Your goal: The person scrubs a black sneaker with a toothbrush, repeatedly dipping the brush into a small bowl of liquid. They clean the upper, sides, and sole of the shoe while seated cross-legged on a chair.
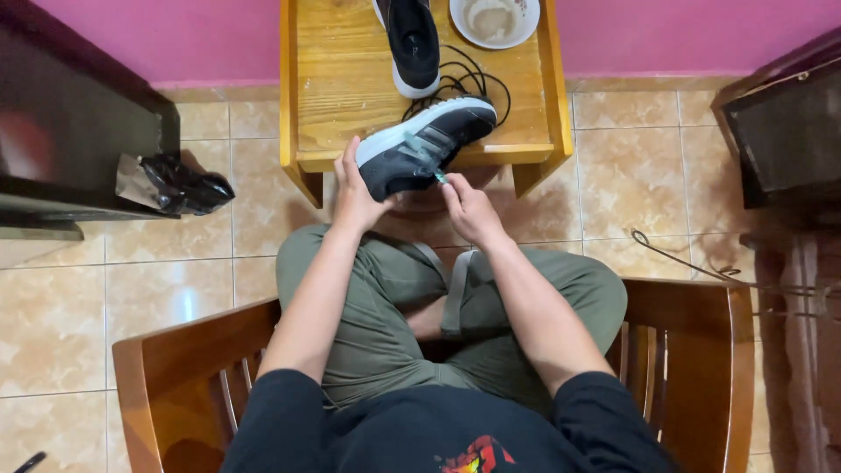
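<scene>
Left hand (355, 194) grips sneaker (425, 144); right hand (467, 206) pinches lace tip, barely discernible.

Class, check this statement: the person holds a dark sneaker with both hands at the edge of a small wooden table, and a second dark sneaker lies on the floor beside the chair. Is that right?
Not quite. The head view shows the second sneaker lying on the wooden table, next to a white bowl, not on the floor. The rest holds: the left hand and right hand hold the dark sneaker at the table's edge.
</scene>
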